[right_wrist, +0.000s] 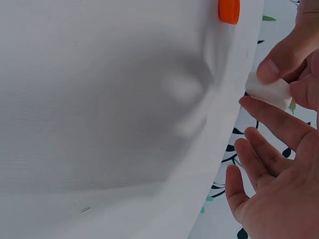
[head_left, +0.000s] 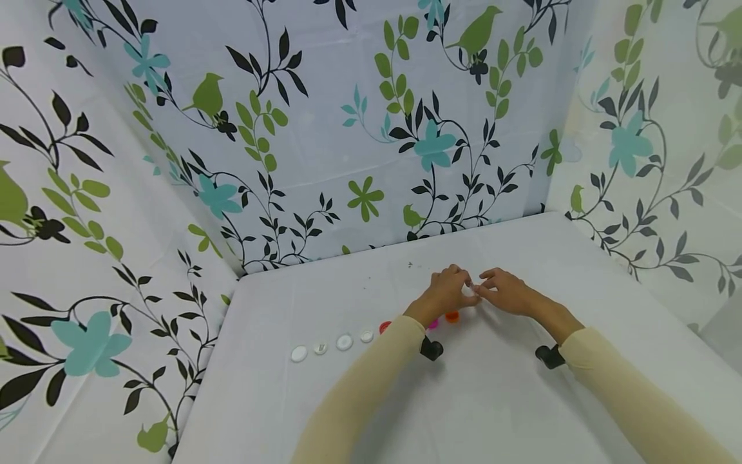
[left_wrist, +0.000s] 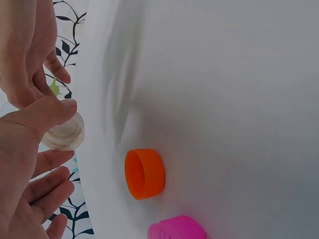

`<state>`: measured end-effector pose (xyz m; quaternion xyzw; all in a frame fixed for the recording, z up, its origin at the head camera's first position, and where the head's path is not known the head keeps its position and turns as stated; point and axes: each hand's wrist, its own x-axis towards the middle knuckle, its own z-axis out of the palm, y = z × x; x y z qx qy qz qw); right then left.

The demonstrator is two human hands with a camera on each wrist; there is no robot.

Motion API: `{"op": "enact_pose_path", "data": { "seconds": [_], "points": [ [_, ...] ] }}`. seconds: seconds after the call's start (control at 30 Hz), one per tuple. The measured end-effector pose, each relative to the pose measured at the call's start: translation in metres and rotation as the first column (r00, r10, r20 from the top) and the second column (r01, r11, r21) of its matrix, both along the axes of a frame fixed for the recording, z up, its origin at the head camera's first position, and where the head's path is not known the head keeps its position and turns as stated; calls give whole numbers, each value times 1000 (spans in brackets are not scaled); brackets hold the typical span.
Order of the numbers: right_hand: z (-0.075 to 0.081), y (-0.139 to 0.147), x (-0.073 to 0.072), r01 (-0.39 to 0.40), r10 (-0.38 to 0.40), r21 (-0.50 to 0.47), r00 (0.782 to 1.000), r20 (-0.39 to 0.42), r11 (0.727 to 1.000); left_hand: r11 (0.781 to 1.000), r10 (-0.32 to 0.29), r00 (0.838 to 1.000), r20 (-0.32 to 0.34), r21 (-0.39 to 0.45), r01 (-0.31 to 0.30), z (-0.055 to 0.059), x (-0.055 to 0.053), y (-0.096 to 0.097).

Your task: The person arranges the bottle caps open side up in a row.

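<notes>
A small translucent whitish round cap (left_wrist: 65,133) is held above the far part of the white table. My left hand (head_left: 446,290) pinches it, thumb lying across its face. From the other side my right hand (head_left: 507,291) meets it; in the right wrist view its index finger lies along the cap's (right_wrist: 269,92) lower edge and the thumb appears to touch its end. The other right fingers are spread loosely. Just below the hands, an orange bottle cap (head_left: 452,316) stands on the table, with a magenta cap (left_wrist: 177,229) beside it.
The row of caps continues leftward with a red cap (head_left: 385,327), partly behind the left sleeve, and several white caps (head_left: 344,341). A patterned curtain (head_left: 359,129) surrounds the white table (head_left: 255,399). Black wrist cameras (head_left: 431,348) sit under both wrists.
</notes>
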<state>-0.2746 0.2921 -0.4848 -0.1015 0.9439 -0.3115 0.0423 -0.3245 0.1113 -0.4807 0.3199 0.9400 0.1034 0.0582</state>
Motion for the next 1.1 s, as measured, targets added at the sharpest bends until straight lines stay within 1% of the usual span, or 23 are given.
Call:
{"op": "enact_pose_path", "data": {
  "seconds": [0.1,0.2,0.27,0.33,0.47,0.67,0.77,0.93,1.1],
  "points": [
    [0,2,4,-42,44,35,997,-60,998,1000,-5,1000,6,-8,5,-1,2,-3],
    [2,3,7,-77,84,66,991,-105,995,1000,-9,1000,-1,-16,9,1,4,-6],
    [4,4,9,-88,95,76,990,-105,993,1000,-14,1000,-5,-21,14,2,5,-7],
    [4,5,11,-93,100,82,991,-85,992,999,-24,1000,-9,-23,24,2,6,-7],
    [1,6,14,-104,110,106,992,-55,989,997,-51,998,-35,-51,49,-3,9,-6],
    [-11,6,15,-111,127,158,987,-95,981,994,-84,994,-71,-81,78,-14,14,-5],
    [-16,5,15,-110,130,180,986,-101,977,993,-76,994,-78,-91,69,-17,16,-4],
    [-21,5,15,-101,123,196,987,-102,975,993,-66,995,-77,-103,58,-17,18,-4],
    [-23,5,16,-104,130,204,985,-118,973,993,-66,995,-76,-99,58,-19,19,-3]
  ]
}}
